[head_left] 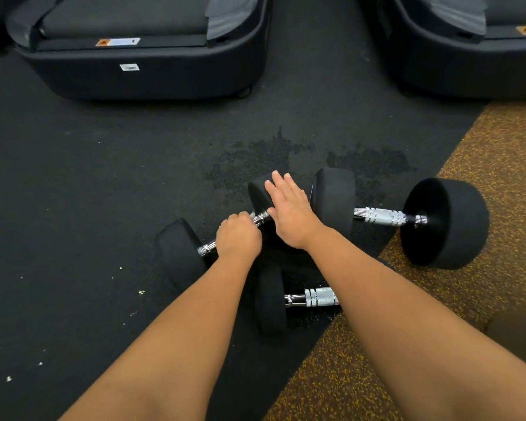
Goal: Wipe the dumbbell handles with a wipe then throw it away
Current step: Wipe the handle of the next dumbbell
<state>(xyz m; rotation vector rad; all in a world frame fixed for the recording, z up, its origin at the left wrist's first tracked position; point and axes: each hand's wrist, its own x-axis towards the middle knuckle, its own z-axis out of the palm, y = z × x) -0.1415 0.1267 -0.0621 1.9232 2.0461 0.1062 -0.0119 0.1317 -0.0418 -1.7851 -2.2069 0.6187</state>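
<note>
Two black treadmill bases point(140, 77) stand at eleven and one o'clock. Three black rubber-headed dumbbells lie on the dark rubber floor point(73, 208): centre dumbbell point(179, 253), three-o'clock dumbbell point(444, 223), six-o'clock dumbbell point(271, 302). Right hand point(289, 214) lies flat, fingers straight, on the centre one's far head. Left hand point(239, 238) curls round its chrome handle point(207, 248), running eight to two o'clock through the fist; whether it holds a wipe cannot be told.

Black rubber floor point(73, 208) | first dumbbell point(179, 253) under left hand point(239, 237) | second dumbbell point(444, 221) right of right hand point(289, 214) | third dumbbell point(271, 299) nearer | damp patches point(255, 159) beyond both hands
</note>
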